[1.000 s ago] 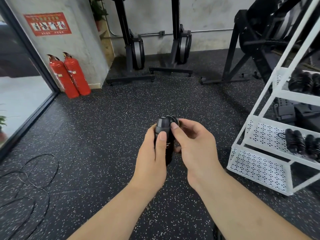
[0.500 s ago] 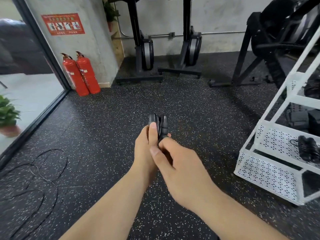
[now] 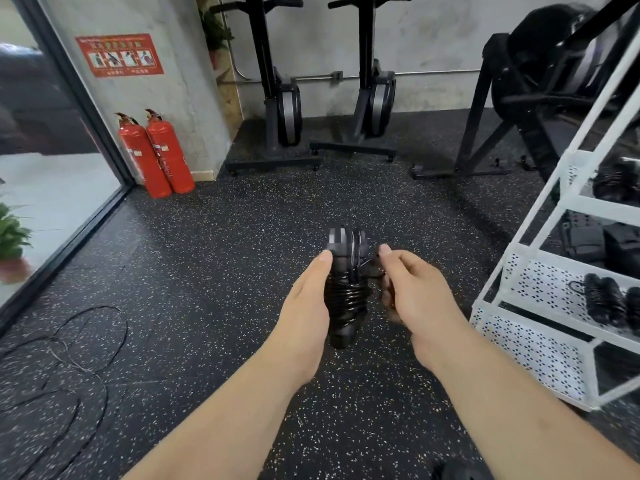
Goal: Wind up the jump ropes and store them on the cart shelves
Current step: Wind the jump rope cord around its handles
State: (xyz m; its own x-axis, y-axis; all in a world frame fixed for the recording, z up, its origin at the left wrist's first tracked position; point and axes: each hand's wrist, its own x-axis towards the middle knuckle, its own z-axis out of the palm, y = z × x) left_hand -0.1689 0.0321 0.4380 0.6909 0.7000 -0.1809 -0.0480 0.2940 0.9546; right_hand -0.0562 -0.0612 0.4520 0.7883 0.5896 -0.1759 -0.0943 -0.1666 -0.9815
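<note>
Jump rope [image 3: 344, 287], black, one item: two handles held side by side and upright at the centre of the frame, above the floor, with the cord [image 3: 348, 299] wound in tight coils around their middle and one loop running lengthwise up to the top ends. Left hand [image 3: 304, 306]: grip closed around the handles from the left, thumb lying straight along their side, fingers hidden behind. Right hand [image 3: 415, 296]: just right of the bundle, grip curled, thumb and fingers pinching the free strand of cord that leads off the coils; the strand's end is hidden in the hand. Cart [image 3: 540, 355]: white metal with perforated shelves, at the right edge of the frame, apart from both hands. On its middle shelf, wound ropes [image 3: 606, 301], black, lying side by side. On its upper shelf, a dark bundle [image 3: 616, 181], too blurred to tell its kind. Between those levels, black items [image 3: 602, 240] of a kind that cannot be told. Loose rope [image 3: 79, 358]: thin, black, sprawled in loops on the floor [image 3: 225, 244] at the lower left. Floor: black rubber with pale flecks. Fire extinguishers [image 3: 156, 154]: two, red, standing close side by side against the wall at the upper left, below a red sign [image 3: 119, 55]. Potted plant [image 3: 12, 237]: behind glass at the left edge. Upright black machines [image 3: 280, 98]: two, along the back wall. Larger black machine [image 3: 540, 60]: upper right, behind the cart.
</note>
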